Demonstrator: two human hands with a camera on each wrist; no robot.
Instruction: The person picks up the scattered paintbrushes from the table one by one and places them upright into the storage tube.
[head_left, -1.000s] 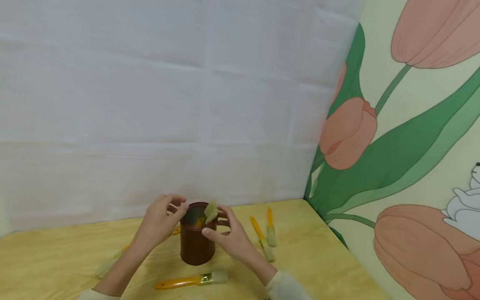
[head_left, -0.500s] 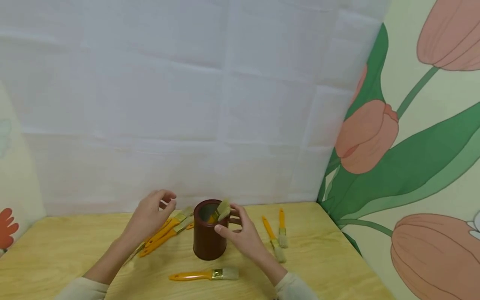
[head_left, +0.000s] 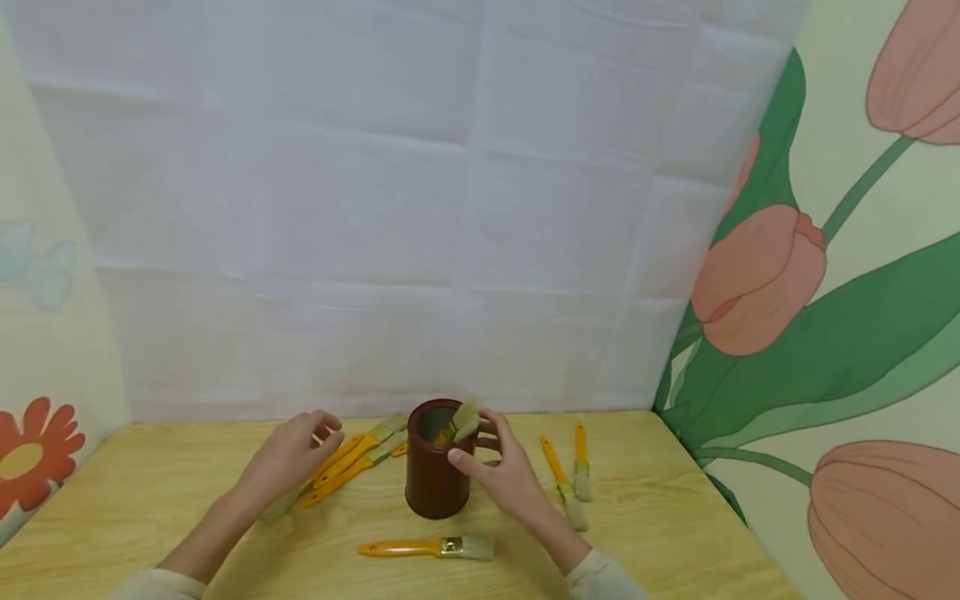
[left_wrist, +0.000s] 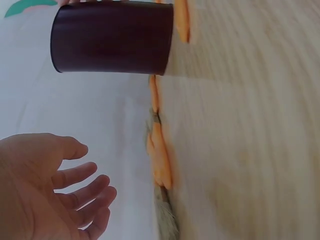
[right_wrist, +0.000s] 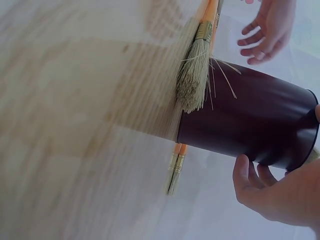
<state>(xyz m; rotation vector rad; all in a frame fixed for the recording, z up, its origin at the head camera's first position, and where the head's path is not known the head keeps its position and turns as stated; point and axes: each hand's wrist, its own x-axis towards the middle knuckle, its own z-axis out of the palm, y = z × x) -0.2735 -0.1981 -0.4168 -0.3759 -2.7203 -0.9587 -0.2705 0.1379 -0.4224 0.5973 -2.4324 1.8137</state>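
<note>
A dark brown cylindrical pot [head_left: 437, 492] stands upright on the table, one paintbrush [head_left: 467, 418] leaning inside it with its bristles above the rim. My right hand [head_left: 506, 475] holds the pot from the right, the thumb near the rim and the fingers round the far side. To the pot's left, my left hand [head_left: 291, 457] hovers with loosely bent fingers and holds nothing. Beneath and beside that hand lie several orange-handled paintbrushes [head_left: 352, 471] in a loose pile. In the left wrist view the left palm [left_wrist: 30, 185] is apart from both brushes and pot.
One paintbrush [head_left: 408, 547] lies crosswise in front of the pot. Two more, a nearer brush [head_left: 557, 462] and a farther brush [head_left: 581, 450], lie to the right. A white sheet [head_left: 360, 208] hangs behind the wooden table [head_left: 637, 533]; a tulip-patterned wall [head_left: 885, 350] borders the right.
My left hand has moved from the pot's rim leftward to above the brush pile. The right hand stays on the pot. The head view has turned left.
</note>
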